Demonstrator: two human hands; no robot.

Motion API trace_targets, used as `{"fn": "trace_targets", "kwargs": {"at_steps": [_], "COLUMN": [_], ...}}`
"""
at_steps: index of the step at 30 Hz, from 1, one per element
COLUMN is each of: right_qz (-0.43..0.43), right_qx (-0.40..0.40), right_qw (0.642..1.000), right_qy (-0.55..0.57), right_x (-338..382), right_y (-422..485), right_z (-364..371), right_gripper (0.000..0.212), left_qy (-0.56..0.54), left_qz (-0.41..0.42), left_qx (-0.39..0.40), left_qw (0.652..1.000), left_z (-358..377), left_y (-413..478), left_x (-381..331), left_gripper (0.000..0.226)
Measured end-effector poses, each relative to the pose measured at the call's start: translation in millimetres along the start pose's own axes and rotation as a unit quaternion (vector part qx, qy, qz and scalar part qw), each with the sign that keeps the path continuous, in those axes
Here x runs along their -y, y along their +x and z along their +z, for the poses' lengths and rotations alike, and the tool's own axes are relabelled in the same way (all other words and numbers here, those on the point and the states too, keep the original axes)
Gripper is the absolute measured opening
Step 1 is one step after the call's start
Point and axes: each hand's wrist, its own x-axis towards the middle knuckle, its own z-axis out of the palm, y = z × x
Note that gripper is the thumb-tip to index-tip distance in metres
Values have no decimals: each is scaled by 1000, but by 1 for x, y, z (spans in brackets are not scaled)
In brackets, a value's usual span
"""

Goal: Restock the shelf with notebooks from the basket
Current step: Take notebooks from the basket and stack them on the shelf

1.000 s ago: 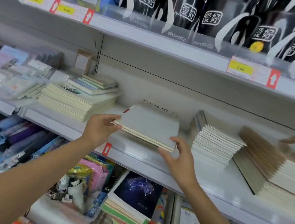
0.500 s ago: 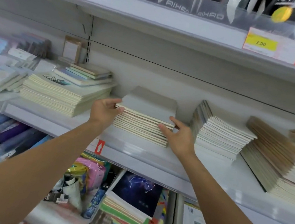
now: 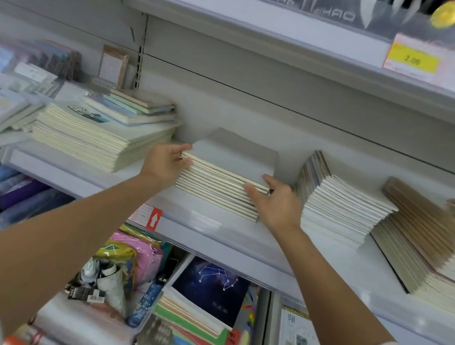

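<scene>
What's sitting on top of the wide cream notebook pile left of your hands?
A small stack of pastel-covered notebooks rests on the wide cream notebook pile; the cover beneath them is hidden.

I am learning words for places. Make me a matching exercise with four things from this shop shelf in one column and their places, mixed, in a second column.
Things
1. grey stack
2. price tag
3. star notebook
4. brown stack

Places
A. on the lower shelf
B. on the top shelf edge
C. between the left hand and the right hand
D. far right on the middle shelf

Pairs: 1-C, 2-B, 3-A, 4-D
</scene>
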Motion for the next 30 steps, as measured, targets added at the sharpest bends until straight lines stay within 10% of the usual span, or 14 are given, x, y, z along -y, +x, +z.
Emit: {"fn": "trace_targets", "kwargs": {"at_steps": [5, 10, 16, 30], "right_qz": [-53, -206, -176, -238], "right_qx": [1, -45, 121, 487], "right_qw": [979, 977, 966, 840], "right_qy": [-194, -15, 145, -30], "right_x": [18, 60, 117, 192], "right_y": [-19, -82, -160, -286], "right_z": [-8, 7, 69, 214], "right_gripper": [58, 31, 8, 12], "left_qy": [207, 155, 164, 135], "left_qz": [51, 66, -32, -389], "left_qx": [-3, -134, -116, -184], "left_qw": [977, 976, 979, 892], "left_z": [-7, -46, -129, -293], "left_y": [-35, -96, -180, -366], "left_x": [-10, -17, 28, 186], "left_gripper": [54, 20, 33, 35]}}
